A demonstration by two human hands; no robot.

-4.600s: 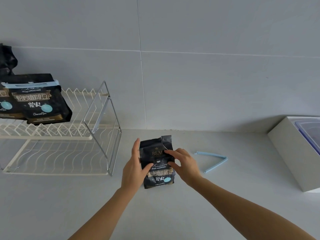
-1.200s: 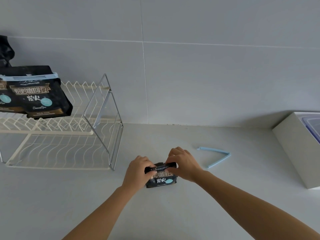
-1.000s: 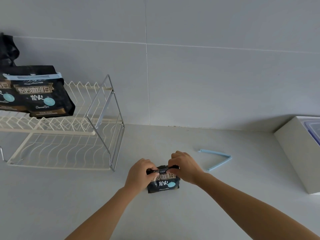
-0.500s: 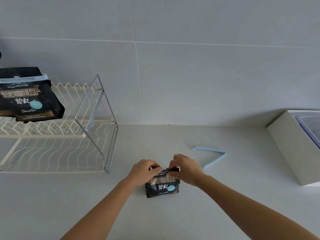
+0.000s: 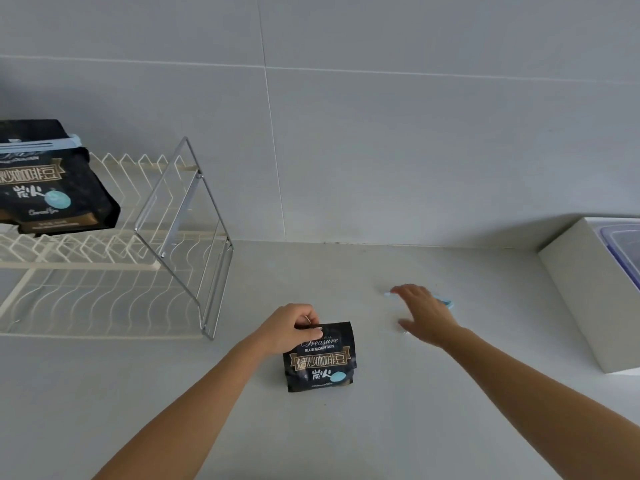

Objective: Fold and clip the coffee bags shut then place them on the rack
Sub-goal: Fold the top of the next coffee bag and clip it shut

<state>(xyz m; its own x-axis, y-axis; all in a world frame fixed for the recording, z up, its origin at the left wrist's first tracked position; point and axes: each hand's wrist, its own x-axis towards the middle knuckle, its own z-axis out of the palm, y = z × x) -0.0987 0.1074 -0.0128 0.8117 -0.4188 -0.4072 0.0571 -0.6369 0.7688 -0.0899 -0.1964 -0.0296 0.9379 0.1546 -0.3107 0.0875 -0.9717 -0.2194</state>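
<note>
The left hand (image 5: 289,328) pinches the folded top of a glossy black "Treasure Blue Mountain" coffee bag (image 5: 320,363); to its right, the right hand (image 5: 426,315), fingers spread, partly covers a blue clip (image 5: 447,302).

coffee bag (image 5: 320,358): black, a bit shiny, like foil plastic, with gold print
bag on the rack (image 5: 52,188): same black shiny stuff, crinkly
rack (image 5: 86,266): thin wire, smooth cream-white coat
rack frame (image 5: 199,174): bare shiny silver metal
clip (image 5: 446,302): pale blue plastic
surface (image 5: 381,427): pale grey, smooth, matt
wall (image 5: 415,150): big smooth tiles, soft shine
box (image 5: 588,299): white, matt
</note>
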